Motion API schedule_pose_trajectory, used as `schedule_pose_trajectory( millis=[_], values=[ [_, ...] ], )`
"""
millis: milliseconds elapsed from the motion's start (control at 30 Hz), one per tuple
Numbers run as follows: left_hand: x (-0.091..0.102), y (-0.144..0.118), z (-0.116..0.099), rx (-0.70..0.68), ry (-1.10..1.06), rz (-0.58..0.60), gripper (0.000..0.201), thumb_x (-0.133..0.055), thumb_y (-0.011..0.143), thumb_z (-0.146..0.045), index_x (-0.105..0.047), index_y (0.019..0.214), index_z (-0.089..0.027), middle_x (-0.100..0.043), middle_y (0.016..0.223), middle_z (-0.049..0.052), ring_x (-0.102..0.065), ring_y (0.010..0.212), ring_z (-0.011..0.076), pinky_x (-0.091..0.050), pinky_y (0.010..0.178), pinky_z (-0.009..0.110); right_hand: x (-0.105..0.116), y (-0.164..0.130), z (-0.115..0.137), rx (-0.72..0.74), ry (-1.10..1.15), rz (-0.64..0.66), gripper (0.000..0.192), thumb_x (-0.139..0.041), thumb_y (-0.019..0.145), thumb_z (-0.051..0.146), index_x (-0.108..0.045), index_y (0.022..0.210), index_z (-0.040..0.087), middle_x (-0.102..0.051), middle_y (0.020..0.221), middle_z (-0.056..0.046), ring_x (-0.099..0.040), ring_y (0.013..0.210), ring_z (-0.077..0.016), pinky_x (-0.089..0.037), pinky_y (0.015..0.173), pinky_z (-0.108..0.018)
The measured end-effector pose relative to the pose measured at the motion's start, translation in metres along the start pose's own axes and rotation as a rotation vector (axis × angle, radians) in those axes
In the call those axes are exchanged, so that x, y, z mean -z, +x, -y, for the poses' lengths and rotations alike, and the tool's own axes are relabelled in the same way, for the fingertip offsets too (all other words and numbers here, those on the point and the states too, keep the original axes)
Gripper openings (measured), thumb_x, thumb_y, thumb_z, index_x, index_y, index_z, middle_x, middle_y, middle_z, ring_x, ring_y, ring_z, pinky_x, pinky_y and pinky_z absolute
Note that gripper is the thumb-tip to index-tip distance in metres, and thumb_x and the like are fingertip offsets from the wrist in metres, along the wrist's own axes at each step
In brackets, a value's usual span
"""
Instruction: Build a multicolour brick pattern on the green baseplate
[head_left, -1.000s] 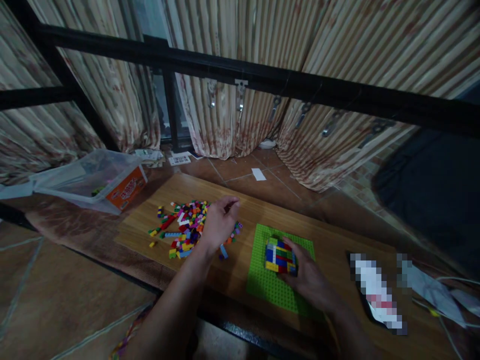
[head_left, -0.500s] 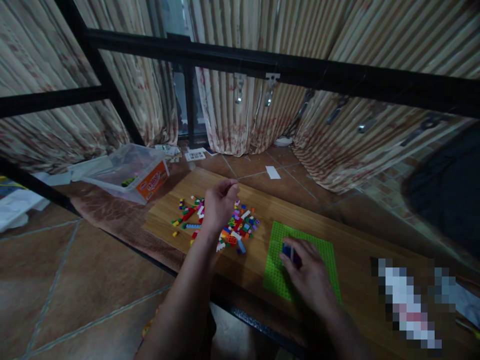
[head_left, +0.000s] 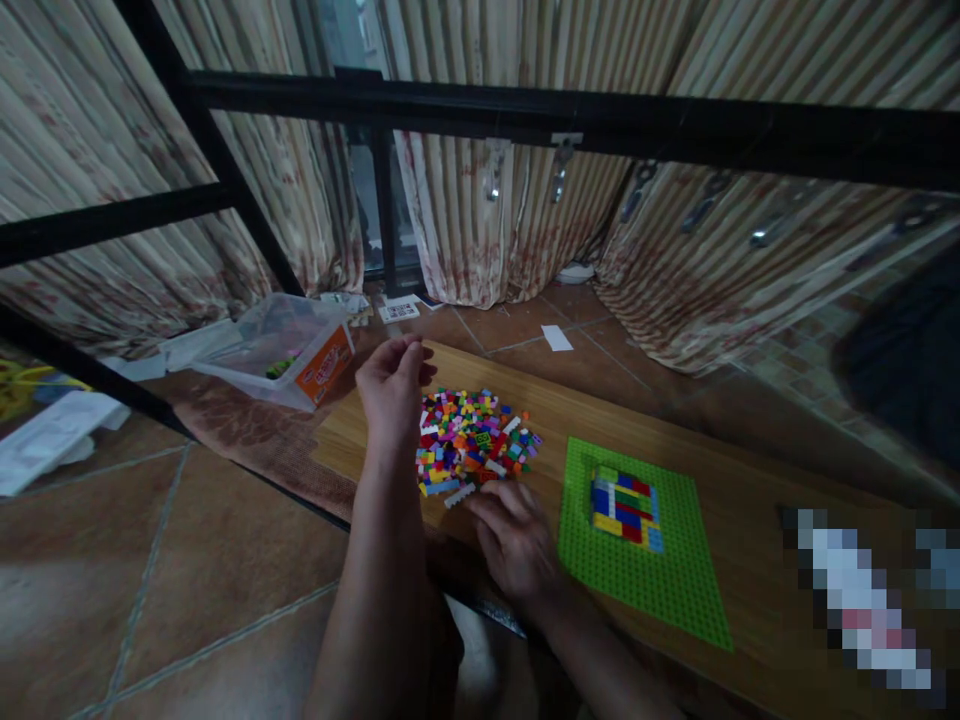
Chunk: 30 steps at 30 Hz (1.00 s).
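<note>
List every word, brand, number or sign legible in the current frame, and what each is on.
No text can be read with certainty.
Orange label on the clear plastic bin: pale lettering, too blurred to read.
Sheet on the floor: black-and-white code-like pattern, too small to read.
Object at right: pixelated, unreadable.
Toy bricks: no readable lettering.

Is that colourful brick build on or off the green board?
On: the brick build sits inside the edges of the green board, green showing all around it. Whether it is pressed down, I cannot tell.
</note>
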<state>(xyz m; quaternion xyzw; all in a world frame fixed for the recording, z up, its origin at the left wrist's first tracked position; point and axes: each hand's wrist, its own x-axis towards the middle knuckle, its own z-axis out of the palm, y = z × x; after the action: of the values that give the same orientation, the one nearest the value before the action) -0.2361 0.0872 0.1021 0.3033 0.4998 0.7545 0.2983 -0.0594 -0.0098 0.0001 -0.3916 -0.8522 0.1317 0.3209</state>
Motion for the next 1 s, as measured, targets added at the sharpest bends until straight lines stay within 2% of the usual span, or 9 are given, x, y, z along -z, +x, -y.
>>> schedule_pose_trajectory(
  millis=[133,233,333,500,633,800,1000],
  values=[
    [0.017,0.008,-0.009,-0.041,-0.132,-0.136,0.017,-0.066,0.067,-0.026,-0.064,0.078,-0.014,-0.061,0.065,-0.001,-0.05,0.048,0.0045,-0.038,0.047,0.016,-0.024,0.021,0.018,0.061,-0.072,0.03,0.029,-0.048,0.091,0.019,-0.061,0.117,0.025,-0.058,0.122,-0.008,-0.051,0.112,-0.024,-0.043,0.096,-0.043],
    [0.033,0.014,-0.017,-0.114,-0.204,-0.272,0.016,-0.066,0.065,-0.024,-0.063,0.078,-0.014,-0.058,0.062,-0.003,-0.048,0.048,0.004,-0.036,0.046,0.015,-0.047,0.046,0.034,0.155,-0.138,0.136,0.036,-0.049,0.091,0.021,-0.053,0.127,0.021,-0.052,0.134,-0.012,-0.041,0.127,-0.0273,-0.031,0.107,-0.052],
    [0.049,0.018,-0.025,-0.125,-0.23,-0.392,0.018,-0.066,0.064,-0.025,-0.063,0.079,-0.014,-0.057,0.062,-0.004,-0.047,0.047,0.0033,-0.036,0.046,0.015,-0.068,0.074,0.049,0.228,-0.161,0.227,0.04,-0.047,0.091,0.024,-0.049,0.13,0.016,-0.047,0.14,-0.015,-0.032,0.135,-0.0278,-0.024,0.111,-0.055],
    [0.061,0.022,-0.028,-0.106,-0.223,-0.446,0.022,-0.066,0.063,-0.027,-0.063,0.08,-0.014,-0.056,0.064,-0.004,-0.045,0.047,0.0025,-0.036,0.046,0.015,-0.09,0.101,0.058,0.261,-0.23,0.304,0.04,-0.035,0.094,0.019,-0.046,0.132,0.012,-0.042,0.145,-0.015,-0.024,0.14,-0.028,-0.018,0.113,-0.056],
    [0.062,0.023,-0.026,-0.102,-0.216,-0.461,0.022,-0.065,0.063,-0.027,-0.064,0.08,-0.014,-0.056,0.063,-0.004,-0.044,0.047,0.0025,-0.036,0.046,0.016,-0.093,0.104,0.055,0.287,-0.274,0.324,0.036,-0.038,0.092,0.017,-0.052,0.125,0.013,-0.049,0.139,-0.014,-0.026,0.139,-0.0289,-0.016,0.114,-0.057],
    [0.064,0.023,-0.024,-0.071,-0.225,-0.463,0.022,-0.065,0.064,-0.027,-0.064,0.081,-0.014,-0.056,0.064,-0.004,-0.045,0.048,0.0025,-0.037,0.048,0.016,-0.085,0.103,0.04,0.263,-0.295,0.305,0.022,-0.044,0.09,0.014,-0.06,0.104,0.015,-0.061,0.115,-0.012,-0.039,0.129,-0.0282,-0.014,0.114,-0.057],
    [0.067,0.022,-0.025,-0.082,-0.263,-0.466,0.02,-0.066,0.063,-0.024,-0.065,0.08,-0.013,-0.057,0.065,-0.003,-0.046,0.049,0.0026,-0.038,0.049,0.016,-0.071,0.092,0.013,0.255,-0.383,0.237,0.02,-0.045,0.087,0.007,-0.062,0.094,0.015,-0.063,0.112,-0.012,-0.043,0.124,-0.0265,-0.017,0.114,-0.054]
  ],
)
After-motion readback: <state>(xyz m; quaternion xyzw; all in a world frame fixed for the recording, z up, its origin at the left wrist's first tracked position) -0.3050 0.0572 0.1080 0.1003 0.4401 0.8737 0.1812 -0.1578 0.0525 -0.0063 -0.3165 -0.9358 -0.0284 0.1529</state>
